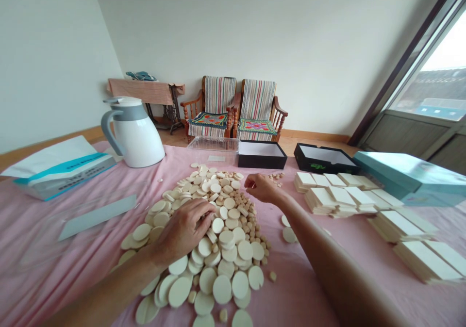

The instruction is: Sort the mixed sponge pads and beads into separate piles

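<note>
A broad heap of pale round wooden discs in several sizes spreads over the pink cloth. Small wooden beads or pegs lie along the heap's right side. My left hand rests on the middle of the heap, fingers curled and thumb drawn in; what they grip is hidden. At the heap's far right edge, just above the cloth, my right hand is closed with its fingertips together, and I cannot make out anything in them. A few loose discs lie beside my right forearm, near a small scatter of beads.
Stacks of pale rectangular wooden pieces stand at right, before a light blue box. Behind are two black trays and a clear plastic box. At left stand a white jug and a tissue pack.
</note>
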Available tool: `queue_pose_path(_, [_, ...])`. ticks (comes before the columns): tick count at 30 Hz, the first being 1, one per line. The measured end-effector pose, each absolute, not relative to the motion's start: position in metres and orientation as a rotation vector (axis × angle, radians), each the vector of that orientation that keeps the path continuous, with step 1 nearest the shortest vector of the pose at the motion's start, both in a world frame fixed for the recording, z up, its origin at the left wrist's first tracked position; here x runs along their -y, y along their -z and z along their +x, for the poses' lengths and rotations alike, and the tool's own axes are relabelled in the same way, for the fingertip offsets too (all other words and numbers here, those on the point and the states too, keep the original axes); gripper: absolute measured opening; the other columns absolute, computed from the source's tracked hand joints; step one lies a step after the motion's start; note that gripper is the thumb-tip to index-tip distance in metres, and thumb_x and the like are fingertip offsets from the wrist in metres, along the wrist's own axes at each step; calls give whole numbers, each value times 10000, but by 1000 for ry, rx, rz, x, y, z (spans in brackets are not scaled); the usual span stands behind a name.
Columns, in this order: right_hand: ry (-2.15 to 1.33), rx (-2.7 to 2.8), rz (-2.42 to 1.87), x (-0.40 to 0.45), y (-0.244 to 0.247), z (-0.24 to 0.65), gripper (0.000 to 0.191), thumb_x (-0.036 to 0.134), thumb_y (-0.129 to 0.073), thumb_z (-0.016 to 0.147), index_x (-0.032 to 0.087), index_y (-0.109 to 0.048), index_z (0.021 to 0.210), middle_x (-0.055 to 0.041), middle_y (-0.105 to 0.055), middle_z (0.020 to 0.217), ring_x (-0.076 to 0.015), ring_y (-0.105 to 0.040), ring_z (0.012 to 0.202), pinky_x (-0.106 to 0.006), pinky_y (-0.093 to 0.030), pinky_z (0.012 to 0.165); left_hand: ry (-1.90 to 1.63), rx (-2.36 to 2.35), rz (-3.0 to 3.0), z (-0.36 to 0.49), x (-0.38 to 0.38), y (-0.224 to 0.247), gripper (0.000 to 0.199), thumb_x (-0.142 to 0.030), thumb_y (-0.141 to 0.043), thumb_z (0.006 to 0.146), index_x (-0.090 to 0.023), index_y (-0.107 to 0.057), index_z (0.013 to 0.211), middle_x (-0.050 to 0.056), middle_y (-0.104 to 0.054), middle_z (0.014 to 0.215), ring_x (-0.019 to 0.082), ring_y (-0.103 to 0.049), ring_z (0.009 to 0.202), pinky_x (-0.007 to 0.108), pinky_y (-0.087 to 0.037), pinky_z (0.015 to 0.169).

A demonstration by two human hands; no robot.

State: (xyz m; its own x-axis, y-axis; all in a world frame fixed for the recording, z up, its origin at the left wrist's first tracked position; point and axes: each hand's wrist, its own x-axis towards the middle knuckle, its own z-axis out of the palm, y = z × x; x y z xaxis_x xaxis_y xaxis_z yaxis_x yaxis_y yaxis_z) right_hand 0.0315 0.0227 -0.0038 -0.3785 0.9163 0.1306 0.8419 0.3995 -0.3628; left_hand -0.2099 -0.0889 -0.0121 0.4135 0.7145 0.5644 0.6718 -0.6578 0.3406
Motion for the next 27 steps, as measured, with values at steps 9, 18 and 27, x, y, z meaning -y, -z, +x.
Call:
queue_pose_path(9, [-363,2397,-1521,-15,13,11,188,141,-542,744,159,-706,834,-62,-727,879,-164,-642,797,-220,-415,688,-1076,-1278,2589,-211,88,13,145,-105,-501,885,-208,-594,923,2,-649,875,148,-592,845,257,-435,774])
queue_pose_path(18, [-315,2366,-1610,-7,13,5,178,141,-533,713,167,-655,840,-78,-702,861,-192,-616,803,-252,-377,650,-1084,-1263,2587,-211,89,14,143,-104,-503,885,-208,-593,922,2,-645,873,145,-588,844,257,-434,774])
queue_pose_path(27, [-157,2176,-1681,-20,12,20,200,110,-534,700,163,-599,881,-70,-636,889,-173,-562,796,-243,-357,644,-1072,-1269,2583,-211,88,15,140,-109,-503,887,-211,-592,924,-3,-645,871,142,-589,844,257,-431,772])
